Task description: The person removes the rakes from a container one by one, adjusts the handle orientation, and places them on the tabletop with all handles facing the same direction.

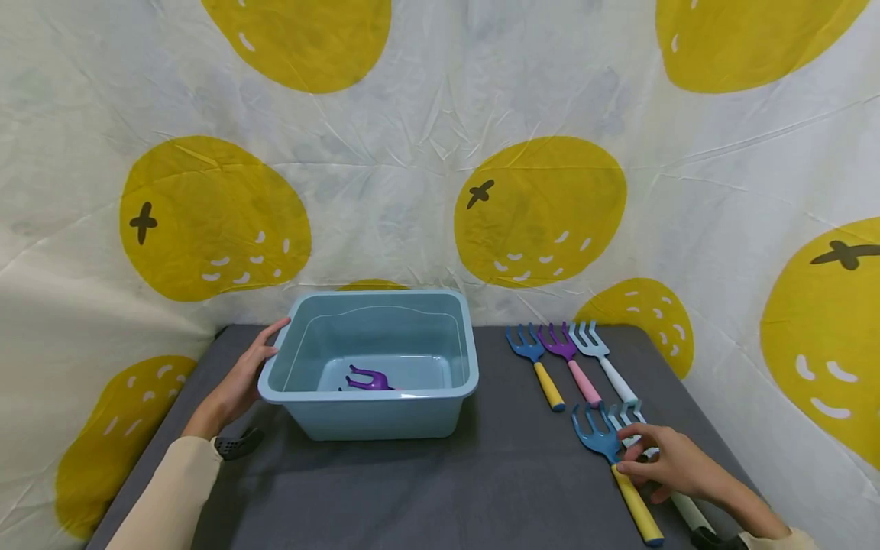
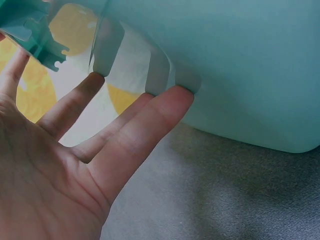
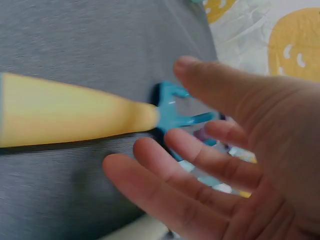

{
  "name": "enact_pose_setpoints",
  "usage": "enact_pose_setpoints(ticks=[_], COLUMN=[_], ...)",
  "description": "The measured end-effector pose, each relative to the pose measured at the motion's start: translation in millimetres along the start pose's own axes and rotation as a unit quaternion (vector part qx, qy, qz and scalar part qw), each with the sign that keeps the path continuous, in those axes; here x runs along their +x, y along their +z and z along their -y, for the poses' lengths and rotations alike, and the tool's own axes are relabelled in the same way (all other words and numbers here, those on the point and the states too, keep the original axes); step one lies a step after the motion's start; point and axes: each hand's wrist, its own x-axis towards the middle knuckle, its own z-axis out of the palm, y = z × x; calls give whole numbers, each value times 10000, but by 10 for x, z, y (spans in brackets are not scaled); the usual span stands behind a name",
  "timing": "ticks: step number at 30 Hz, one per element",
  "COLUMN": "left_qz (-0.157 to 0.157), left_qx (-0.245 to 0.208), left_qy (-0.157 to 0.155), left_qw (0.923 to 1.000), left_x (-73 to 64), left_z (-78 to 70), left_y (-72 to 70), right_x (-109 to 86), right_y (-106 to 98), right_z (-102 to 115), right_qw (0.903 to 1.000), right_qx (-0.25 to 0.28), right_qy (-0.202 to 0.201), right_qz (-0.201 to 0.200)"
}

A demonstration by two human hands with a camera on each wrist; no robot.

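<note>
A light-blue plastic basin [image 1: 374, 418] stands on the table, with a purple hand fork [image 1: 373, 380] partly visible inside it. My left hand [image 1: 241, 382] is at the basin's left side; its extended fingers [image 2: 145, 125] touch or nearly touch the wall under the rim. Over at the right, my right hand [image 1: 677, 462] hovers above a blue hand fork with a yellow handle [image 1: 635, 504]. In the right wrist view, thumb and fingers are spread beside this handle [image 3: 75, 110], gripping nothing. A pale hand fork [image 1: 687, 510] lies partly hidden beneath that hand.
Behind the right hand, three more hand forks lie in a row: blue with a yellow handle [image 1: 548, 386], purple with a pink handle [image 1: 583, 382], and pale blue-white [image 1: 616, 378]. A dark grey cloth [image 1: 412, 496] covers the table. Fruit-patterned fabric [image 1: 385, 214] hangs behind.
</note>
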Motion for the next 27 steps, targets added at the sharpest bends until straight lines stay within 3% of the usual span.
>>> enact_pose_setpoints(ticks=[8,15,20,27], left_qz=[75,44,32,17], left_qx=[-84,-79,-112,-195], left_qy=[35,28,16,-34], left_qw=[9999,10000,9999,9998], left_x=[-7,-8,-14,-1], left_z=[9,14,7,8], left_y=[-9,-9,-10,-3], right_x=[175,429,683,1075], right_y=[-249,-417,-464,-487], right_z=[439,992,1349,1855], right_qw=[9908,9600,9486,9521], right_qx=[-395,-1778,-2064,-1843], right_qy=[-1284,-2161,-2397,-2397], right_qz=[176,-73,55,457])
